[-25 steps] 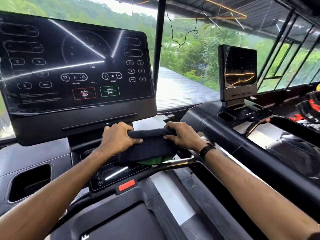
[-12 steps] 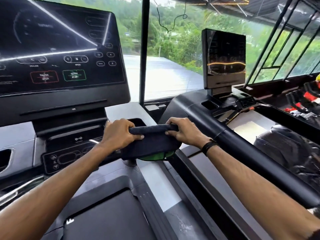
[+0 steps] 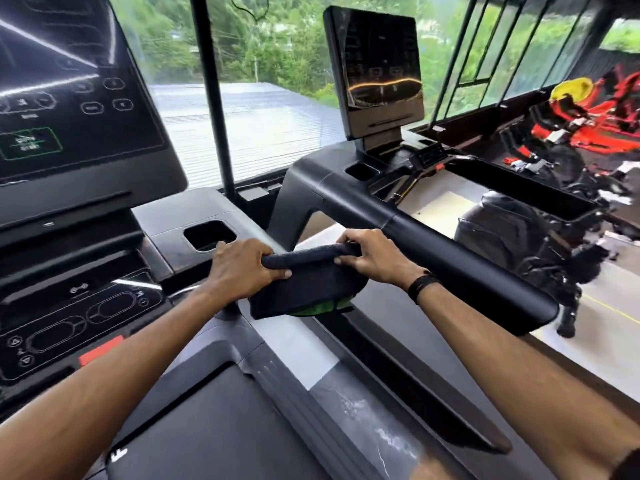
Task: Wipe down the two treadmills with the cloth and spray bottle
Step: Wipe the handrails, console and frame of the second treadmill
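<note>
Both hands (image 3: pixel 239 268) (curled) round cloth (image 3: pixel 304 285) between them

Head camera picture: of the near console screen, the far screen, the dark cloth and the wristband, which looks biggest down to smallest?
1. Near console screen, though cut off by the frame and closest.
2. Far screen, which is further away, so its true size is unsure.
3. Dark cloth.
4. Wristband.
</note>
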